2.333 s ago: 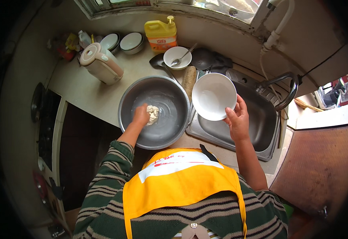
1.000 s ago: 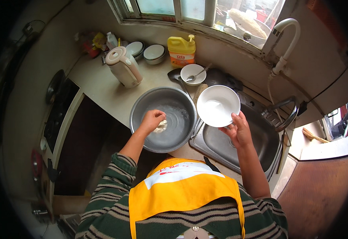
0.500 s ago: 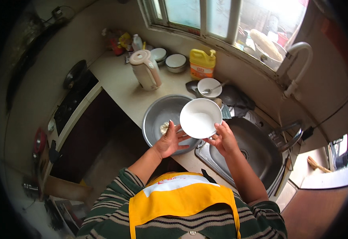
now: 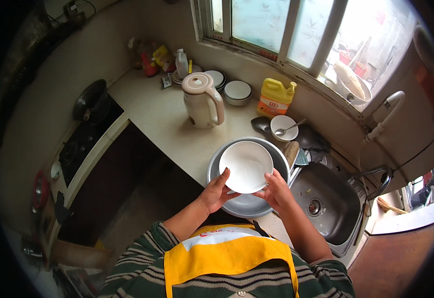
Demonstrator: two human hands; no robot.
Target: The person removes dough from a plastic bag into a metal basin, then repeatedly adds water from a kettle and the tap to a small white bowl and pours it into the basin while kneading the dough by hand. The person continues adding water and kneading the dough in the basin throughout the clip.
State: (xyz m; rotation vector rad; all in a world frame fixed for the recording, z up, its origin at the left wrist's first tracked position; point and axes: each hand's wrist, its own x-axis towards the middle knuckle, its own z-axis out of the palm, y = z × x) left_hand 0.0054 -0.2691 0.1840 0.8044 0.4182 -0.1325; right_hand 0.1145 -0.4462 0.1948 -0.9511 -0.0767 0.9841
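A white bowl (image 4: 247, 166) is held over the large grey metal basin (image 4: 251, 204), its open top toward me. My left hand (image 4: 216, 192) grips its lower left rim, thumb on the edge and fingers beneath. On the lower right, my right hand (image 4: 275, 190) holds the same bowl with thumb and fingers. Most of the basin's inside is hidden behind the bowl, and the pale lump earlier seen there does not show.
A beige kettle (image 4: 202, 102), stacked bowls (image 4: 238, 93) and a yellow jug (image 4: 275, 98) stand along the back counter. Another bowl (image 4: 283, 126) with a spoon sits behind the basin. To the right lies the sink (image 4: 334, 213) with its faucet (image 4: 383, 179); the stove (image 4: 90, 131) is left.
My left hand has gone from spread fingers beside the bowl to gripping it. The bowl now sits more centrally over the basin. The whole view has shifted, bringing the sink drain into sight.
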